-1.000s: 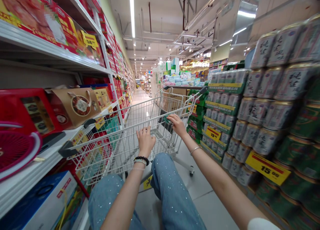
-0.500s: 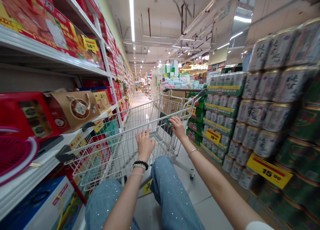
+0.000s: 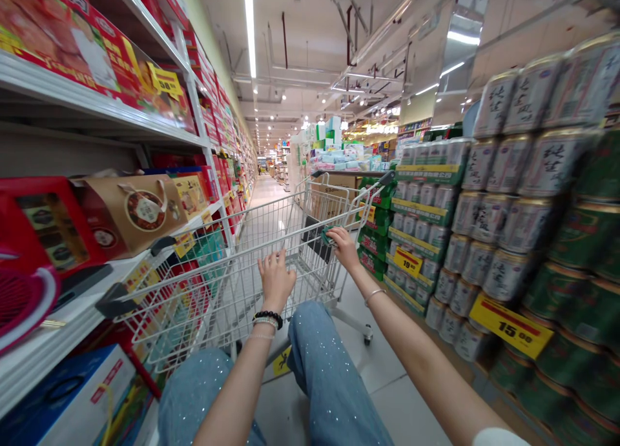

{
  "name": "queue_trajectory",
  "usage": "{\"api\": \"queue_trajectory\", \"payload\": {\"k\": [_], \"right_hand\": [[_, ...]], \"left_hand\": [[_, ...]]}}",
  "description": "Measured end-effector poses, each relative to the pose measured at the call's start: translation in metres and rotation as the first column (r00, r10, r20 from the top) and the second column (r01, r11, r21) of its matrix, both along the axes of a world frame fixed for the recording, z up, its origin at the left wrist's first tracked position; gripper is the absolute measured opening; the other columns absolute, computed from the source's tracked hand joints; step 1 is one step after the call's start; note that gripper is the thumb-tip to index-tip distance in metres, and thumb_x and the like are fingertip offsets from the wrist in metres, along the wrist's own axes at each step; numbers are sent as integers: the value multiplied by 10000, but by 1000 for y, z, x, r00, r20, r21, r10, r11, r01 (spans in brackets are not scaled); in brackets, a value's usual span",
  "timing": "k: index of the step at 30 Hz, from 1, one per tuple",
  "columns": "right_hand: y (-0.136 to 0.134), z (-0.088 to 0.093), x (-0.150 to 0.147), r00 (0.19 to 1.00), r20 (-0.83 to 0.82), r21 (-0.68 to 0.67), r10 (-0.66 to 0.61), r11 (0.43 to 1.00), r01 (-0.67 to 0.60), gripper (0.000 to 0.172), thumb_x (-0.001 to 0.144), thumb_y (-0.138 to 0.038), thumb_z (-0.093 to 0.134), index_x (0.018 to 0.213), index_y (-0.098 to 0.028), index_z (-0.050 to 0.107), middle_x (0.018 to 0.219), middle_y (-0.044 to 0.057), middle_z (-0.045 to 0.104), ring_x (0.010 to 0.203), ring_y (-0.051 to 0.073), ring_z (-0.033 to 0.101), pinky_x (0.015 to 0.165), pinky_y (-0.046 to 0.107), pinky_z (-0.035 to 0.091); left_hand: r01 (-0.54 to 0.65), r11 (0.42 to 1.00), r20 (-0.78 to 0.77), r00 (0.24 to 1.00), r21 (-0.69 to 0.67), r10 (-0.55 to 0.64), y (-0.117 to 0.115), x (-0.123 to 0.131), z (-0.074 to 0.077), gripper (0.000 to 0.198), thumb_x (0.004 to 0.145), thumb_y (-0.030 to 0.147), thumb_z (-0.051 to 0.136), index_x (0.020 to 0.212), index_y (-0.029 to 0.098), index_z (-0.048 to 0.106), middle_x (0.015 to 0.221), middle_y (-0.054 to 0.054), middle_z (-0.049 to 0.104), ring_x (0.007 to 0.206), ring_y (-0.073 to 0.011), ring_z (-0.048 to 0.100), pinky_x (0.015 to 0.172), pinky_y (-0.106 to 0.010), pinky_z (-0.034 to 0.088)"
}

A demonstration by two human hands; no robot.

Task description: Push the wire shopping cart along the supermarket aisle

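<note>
A grey wire shopping cart [image 3: 208, 307] stands side-on in front of my knees. My left hand [image 3: 276, 279], with dark and pale bead bracelets at the wrist, rests on its near top rail, fingers bent over the wire. Farther along the same rail, my right hand [image 3: 343, 244], wearing a thin bangle, is closed on a small dark green cloth [image 3: 328, 234]. The cloth lies against the rail and is partly hidden by the fingers.
Shelves on the left hold red gift boxes [image 3: 43, 223] and a tan carton [image 3: 130, 210]. Stacked beer cans [image 3: 501, 217] line the right side, with yellow price tags [image 3: 511, 324]. A tiled aisle [image 3: 266, 191] runs ahead beyond the cart.
The view has shifted slightly, so everything sits a little farther left. Both hands stay at about the same places on the cart rail; more of the green cloth shows now.
</note>
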State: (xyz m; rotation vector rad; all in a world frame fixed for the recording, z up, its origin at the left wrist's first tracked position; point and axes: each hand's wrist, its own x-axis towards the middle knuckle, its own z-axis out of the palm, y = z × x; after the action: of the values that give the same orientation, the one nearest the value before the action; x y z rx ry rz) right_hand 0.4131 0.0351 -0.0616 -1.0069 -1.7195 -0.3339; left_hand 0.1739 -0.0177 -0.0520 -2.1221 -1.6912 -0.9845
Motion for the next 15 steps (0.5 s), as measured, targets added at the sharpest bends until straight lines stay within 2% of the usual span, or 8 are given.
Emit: {"api": "queue_trajectory", "payload": {"k": [4,7,9,12,15], "right_hand": [[-11,7,11,999,-7,-30,33,999,-34,551,618,14,421,1046,-213,684,1149,90,643,1138,214,574,1052,400,440],[-13,12,28,991,-131,-73,-16,997,7,501,620,-10,437,1009,-199,690,1258,113,577,1152,222,571,1035,394,447],[-9,13,40,978,-202,-148,-44,989,14,441,616,-27,453,950,-187,692,1333,120,526,1198,232,550,1064,410,423],[3,11,54,981,-193,-304,-11,951,-49,370,583,-44,473,855,-182,683,1353,109,519,1280,244,499,1103,430,384],[12,9,60,990,-135,-383,30,920,-80,328,560,-54,474,787,-184,672,1344,103,535,1283,240,506,1094,424,398]], "left_hand": [[-12,1000,-29,999,13,12,0,1,-3,556,779,161,502,1332,116,542,1316,-169,587,1264,-309,498,1178,-524,251],[-30,997,-39,999,66,33,-4,5,-9,569,785,161,494,1351,114,525,1364,-178,550,1314,-318,457,1174,-534,254],[-23,995,-48,998,93,28,-6,10,-13,582,784,156,493,1364,119,516,1411,-175,516,1356,-325,415,1178,-543,245],[52,995,-92,995,88,-43,-7,24,-14,616,782,134,476,1398,148,491,1480,-148,468,1403,-305,369,1195,-546,217],[132,990,-124,984,50,-125,-2,42,-11,667,782,133,470,1447,171,441,1544,-118,400,1447,-312,304,1203,-564,195]]}}
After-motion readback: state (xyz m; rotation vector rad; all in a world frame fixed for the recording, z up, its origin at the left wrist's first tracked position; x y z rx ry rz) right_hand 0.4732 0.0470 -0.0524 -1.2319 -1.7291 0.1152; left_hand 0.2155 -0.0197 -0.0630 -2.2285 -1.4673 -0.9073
